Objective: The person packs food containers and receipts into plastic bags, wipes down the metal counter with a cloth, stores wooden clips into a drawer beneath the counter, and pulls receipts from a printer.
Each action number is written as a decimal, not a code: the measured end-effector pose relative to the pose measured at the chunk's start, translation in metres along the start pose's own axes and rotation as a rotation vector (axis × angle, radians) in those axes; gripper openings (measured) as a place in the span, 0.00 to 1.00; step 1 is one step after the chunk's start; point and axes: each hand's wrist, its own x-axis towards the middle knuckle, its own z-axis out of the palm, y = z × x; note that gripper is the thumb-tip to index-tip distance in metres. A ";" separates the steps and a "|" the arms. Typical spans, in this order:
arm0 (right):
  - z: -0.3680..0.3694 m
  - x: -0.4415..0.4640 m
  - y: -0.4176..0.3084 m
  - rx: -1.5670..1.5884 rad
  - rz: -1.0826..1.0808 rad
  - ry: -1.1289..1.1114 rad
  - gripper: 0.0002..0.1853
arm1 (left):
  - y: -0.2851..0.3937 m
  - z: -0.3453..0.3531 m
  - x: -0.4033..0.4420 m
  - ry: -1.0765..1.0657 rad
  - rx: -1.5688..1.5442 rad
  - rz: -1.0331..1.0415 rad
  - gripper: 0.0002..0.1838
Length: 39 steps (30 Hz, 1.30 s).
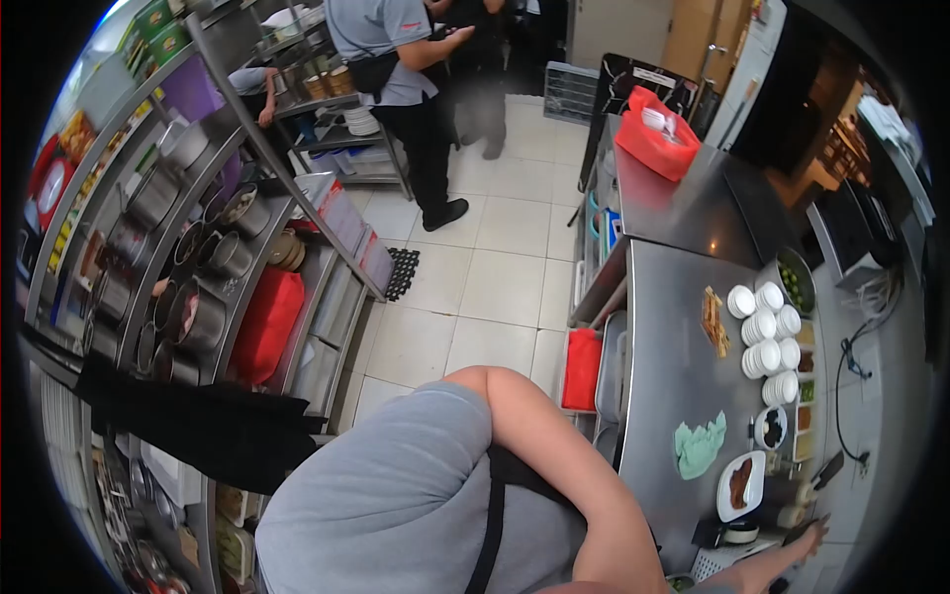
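At the lower right edge, my right hand (807, 544) reaches across the back of the steel counter (653, 337). Its fingers look stretched apart, beside a small dark object (795, 532) whose kind I cannot make out. My left arm bends downward out of the frame, so the left hand is hidden. Near the right hand stand a white plate (727, 492) with brown food and a round white container with a dark rim (740, 535). A white bowl (762, 432) of dark pieces and a crumpled green cloth (701, 445) lie farther up the counter.
Stacked white bowls (760, 327) and a pan of green produce (795, 282) line the counter's back. A red bag (656, 134) sits at its far end. Left stands a rack of steel pots (203, 317). A person in grey (386, 59) stands across the tiled floor.
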 end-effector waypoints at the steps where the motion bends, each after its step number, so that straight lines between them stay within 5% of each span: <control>1: 0.005 0.006 0.008 0.002 -0.050 0.040 0.40 | -0.008 0.001 -0.001 -0.014 0.003 0.004 0.21; 9: 0.031 0.037 0.000 -0.049 -0.355 0.302 0.34 | -0.004 -0.004 -0.003 0.032 -0.028 -0.018 0.19; 11: 0.073 0.062 -0.019 -0.287 -0.766 0.677 0.33 | -0.005 -0.007 -0.002 0.062 -0.047 -0.056 0.19; 12: 0.069 0.034 -0.025 -0.662 -0.857 1.002 0.21 | -0.005 -0.011 0.001 0.072 -0.076 -0.069 0.19; 15: 0.041 -0.044 -0.078 -0.012 -1.320 0.493 0.17 | -0.015 -0.017 0.006 0.106 -0.202 -0.086 0.18; 16: -0.023 -0.175 -0.082 0.521 -1.043 0.016 0.21 | -0.016 -0.019 0.005 0.116 -0.244 -0.095 0.18; 20: -0.025 -0.348 -0.111 0.673 -1.291 -0.422 0.14 | -0.016 -0.039 0.000 0.081 -0.244 -0.268 0.16; 21: 0.001 -0.375 -0.121 0.639 -1.266 -0.707 0.12 | -0.017 -0.039 -0.004 0.063 -0.287 -0.256 0.16; 25: 0.073 -0.462 -0.152 0.328 -1.579 -0.664 0.20 | -0.018 -0.063 -0.018 0.037 -0.413 -0.398 0.16; 26: 0.097 -0.472 -0.159 0.472 -1.620 -0.650 0.22 | -0.018 -0.073 -0.023 -0.004 -0.419 -0.404 0.16; 29: 0.133 -0.506 -0.168 0.185 -1.624 -0.355 0.28 | -0.030 -0.093 -0.036 0.080 -0.461 -0.395 0.10; 31: 0.154 -0.517 -0.172 0.120 -1.569 -0.320 0.30 | -0.029 -0.121 -0.071 0.281 -0.232 -0.661 0.05; 34: 0.174 -0.523 -0.168 0.165 -1.506 -0.328 0.27 | -0.052 -0.173 -0.139 0.170 0.442 -1.059 0.15; 37: 0.183 -0.530 -0.153 0.264 -1.481 -0.260 0.23 | -0.096 -0.223 -0.244 0.324 0.604 -1.281 0.17; 39: 0.180 -0.534 -0.141 0.287 -1.459 -0.218 0.22 | -0.130 -0.255 -0.297 0.278 0.727 -1.203 0.22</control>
